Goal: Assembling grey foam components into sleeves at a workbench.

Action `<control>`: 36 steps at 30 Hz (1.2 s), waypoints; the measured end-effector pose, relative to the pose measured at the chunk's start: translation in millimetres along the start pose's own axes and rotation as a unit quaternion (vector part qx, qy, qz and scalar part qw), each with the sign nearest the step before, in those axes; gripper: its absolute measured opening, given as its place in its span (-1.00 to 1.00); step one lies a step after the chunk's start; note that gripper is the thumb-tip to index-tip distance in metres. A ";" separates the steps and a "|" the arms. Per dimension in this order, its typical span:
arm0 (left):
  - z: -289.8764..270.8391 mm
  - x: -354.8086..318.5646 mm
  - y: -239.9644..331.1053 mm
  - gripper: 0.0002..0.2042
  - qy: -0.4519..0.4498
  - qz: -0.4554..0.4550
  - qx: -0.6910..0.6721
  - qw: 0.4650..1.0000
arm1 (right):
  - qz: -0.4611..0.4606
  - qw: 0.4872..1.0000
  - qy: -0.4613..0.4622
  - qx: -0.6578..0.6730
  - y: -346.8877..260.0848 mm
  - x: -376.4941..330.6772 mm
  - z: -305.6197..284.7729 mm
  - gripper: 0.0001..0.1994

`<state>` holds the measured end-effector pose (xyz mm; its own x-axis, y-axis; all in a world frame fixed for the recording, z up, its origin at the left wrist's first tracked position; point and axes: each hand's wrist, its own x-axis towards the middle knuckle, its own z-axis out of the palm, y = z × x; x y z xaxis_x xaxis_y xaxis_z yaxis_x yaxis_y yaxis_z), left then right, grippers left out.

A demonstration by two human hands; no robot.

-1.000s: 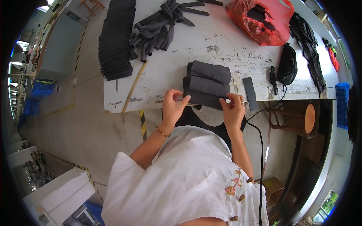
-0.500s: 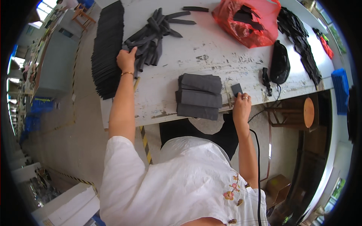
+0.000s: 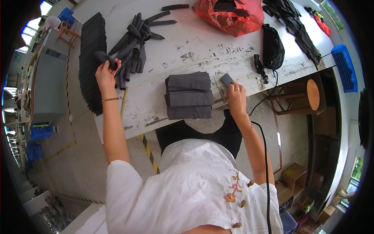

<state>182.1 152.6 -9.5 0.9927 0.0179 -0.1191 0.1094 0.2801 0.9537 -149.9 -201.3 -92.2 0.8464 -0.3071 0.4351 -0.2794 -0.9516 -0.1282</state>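
Pinched in the fingers of my left hand (image 3: 106, 76) is a dark grey fabric strip (image 3: 102, 57), its end curled up. That hand is between a long row of overlapping dark strips (image 3: 91, 43) and a loose heap of grey fabric strips (image 3: 134, 48). My right hand (image 3: 236, 98), near the table's front edge, has its fingers closed on a small flat grey rectangular piece (image 3: 226, 79); its material is unclear. Between my hands, folded grey fabric pieces (image 3: 189, 96) lie in a neat layered stack at the table edge.
On the white, scuffed table (image 3: 163, 58) are a red plastic bag (image 3: 237, 21) with dark pieces inside, a black pouch (image 3: 272, 46), a black buckle strap (image 3: 260, 68) and more black strips (image 3: 296, 29). A wooden stool (image 3: 311, 95) stands at the right; a black cord runs past my right arm.
My left hand has lifted a grey strip up beside the heap. My right hand still holds the small grey piece. The whole view has shifted slightly.
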 end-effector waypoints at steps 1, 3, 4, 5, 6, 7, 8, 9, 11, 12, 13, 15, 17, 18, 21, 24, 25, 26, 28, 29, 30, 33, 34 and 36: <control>8.2 -10.7 0.0 -0.85 -0.024 -0.008 -0.053 0.998 | 0.012 1.000 -0.007 -0.013 5.7 -5.7 10.0 -0.81; 12.6 -26.8 -6.5 -0.85 -0.033 -0.029 -0.080 0.996 | 0.026 0.999 -0.023 0.008 4.3 -1.6 13.4 -0.74; 17.8 -32.7 -12.8 -0.85 -0.046 -0.053 -0.109 0.992 | 0.044 0.998 -0.040 0.023 5.9 -1.7 12.6 -0.68; 18.6 -37.9 -15.9 -0.85 -0.049 -0.051 -0.110 0.991 | 0.045 0.998 -0.037 0.023 5.0 0.7 8.4 -0.68; 20.6 -42.7 -20.2 -0.84 -0.041 -0.078 -0.135 0.987 | 0.038 0.998 -0.041 0.018 6.0 2.3 3.0 -0.65; 21.8 -46.4 -24.5 -0.83 -0.035 -0.105 -0.159 0.981 | 0.033 0.998 -0.044 0.012 7.9 3.3 -2.8 -0.62; 18.7 -46.7 -28.8 -0.80 -0.029 -0.098 -0.159 0.982 | 0.035 0.998 -0.042 0.010 5.2 5.5 -13.7 -0.62; 15.0 -47.3 -33.1 -0.80 -0.030 -0.101 -0.159 0.982 | 0.091 0.995 -0.017 -0.024 -0.5 3.9 -26.5 -0.58; 11.1 -48.0 -41.0 -0.74 -0.053 -0.049 0.048 0.996 | 0.151 0.987 0.010 -0.062 0.8 -7.5 -36.8 -0.53; 10.2 -48.6 -47.6 -0.74 -0.059 -0.050 0.048 0.996 | 0.266 0.963 0.008 0.030 6.3 -16.1 -36.9 -0.49; 9.5 -49.8 -53.8 -0.71 0.002 0.133 0.306 0.943 | 0.375 0.919 0.007 0.123 12.0 -24.0 -33.9 -0.45; 34.5 -59.1 -50.7 -0.67 0.043 0.310 0.524 0.792 | 0.433 0.890 0.013 0.144 22.7 -44.6 -16.7 -0.46; 78.1 -85.3 -33.6 -0.60 0.035 0.358 0.449 0.818 | 0.552 0.671 0.043 0.494 30.8 -55.9 -4.6 -0.50; 95.7 -98.9 -29.7 -0.60 -0.050 0.288 0.311 0.904 | 0.548 0.625 0.041 0.554 31.6 -55.6 -6.2 -0.60; 152.8 -148.1 -33.7 -0.55 -0.283 0.037 0.137 0.948 | 0.458 0.630 0.085 0.621 31.4 -50.1 -29.9 -0.70; 185.4 -194.6 -50.7 -0.58 -0.386 -0.006 0.127 0.914 | 0.387 0.613 0.091 0.683 10.8 -28.8 -72.3 -0.77; 188.3 -197.6 -52.5 -0.58 -0.389 -0.002 0.129 0.912 | 0.385 0.612 0.095 0.684 4.7 -24.1 -85.8 -0.77; 193.7 -199.1 -54.8 -0.63 -0.457 -0.123 0.063 0.878 | 0.355 0.637 0.072 0.680 0.8 -20.2 -96.7 -0.78; 201.7 -210.7 -58.3 -0.70 -0.490 -0.184 0.032 0.852 | 0.341 0.718 0.038 0.606 -0.3 -19.0 -99.3 -0.83; 208.1 -229.6 -56.3 -0.72 -0.467 -0.127 0.065 0.872 | 0.345 0.717 0.046 0.605 -2.2 -15.9 -98.0 -0.83; 211.8 -252.1 -51.0 -0.71 -0.455 0.024 0.223 0.862 | 0.297 0.850 0.100 0.424 -10.7 -7.5 -94.4 -0.84; 215.2 -315.8 -79.5 -0.67 -0.347 0.448 0.340 0.750 | 0.188 0.947 0.190 0.176 -26.5 15.2 -86.5 -0.86; 214.3 -309.6 -79.2 -0.63 -0.373 0.408 0.312 0.773 | 0.219 0.938 0.184 0.195 -19.0 17.9 -86.9 -0.83; 208.2 -270.2 -40.5 -0.63 -0.478 0.113 0.231 0.840 | 0.349 0.855 0.065 0.378 -2.9 16.9 -102.1 -0.74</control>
<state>-80.0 -63.4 41.6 0.5540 -0.8197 0.1453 -0.2983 -0.0325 0.9539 -181.0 -202.4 6.6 0.5220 -0.8462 0.1066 -0.2823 -0.2894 -0.9147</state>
